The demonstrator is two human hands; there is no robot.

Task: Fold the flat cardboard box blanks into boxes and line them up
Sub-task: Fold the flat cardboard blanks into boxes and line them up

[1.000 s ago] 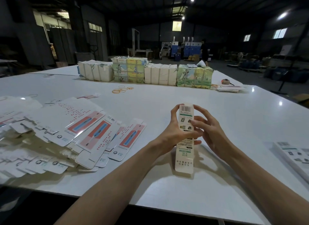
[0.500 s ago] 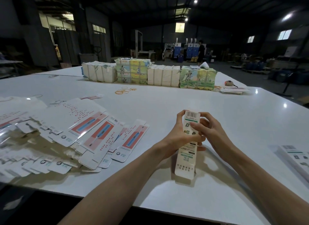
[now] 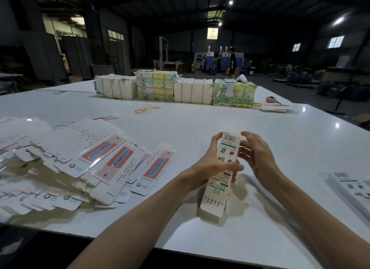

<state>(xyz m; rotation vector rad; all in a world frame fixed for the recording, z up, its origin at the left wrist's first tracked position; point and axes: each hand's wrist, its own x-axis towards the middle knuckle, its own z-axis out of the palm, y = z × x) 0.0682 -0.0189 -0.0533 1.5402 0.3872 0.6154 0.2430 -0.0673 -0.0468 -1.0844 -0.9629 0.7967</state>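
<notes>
Our right hand (image 3: 258, 158) has come off the toothbrush box (image 3: 228, 146), fingers apart; our left hand (image 3: 210, 165) keeps its fingers clamped round the middle. We should press the top flap square.

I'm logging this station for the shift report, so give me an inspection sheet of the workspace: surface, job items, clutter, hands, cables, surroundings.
Surface: white table, glossy, with glare spots.
Job's things: half-folded box held upright, bottom flap open; flat blanks fanned out at left; another box lying at the right edge, partly out of frame.
Clutter: rubber bands; wrapped bundles in a row at the far edge; loose sheets beside them.
Hands: left hand grips the half-folded box at its middle; right hand open, fingers beside its top.
Cables: nothing seen.
Surroundings: dim warehouse; a person standing far off by machines.
</notes>
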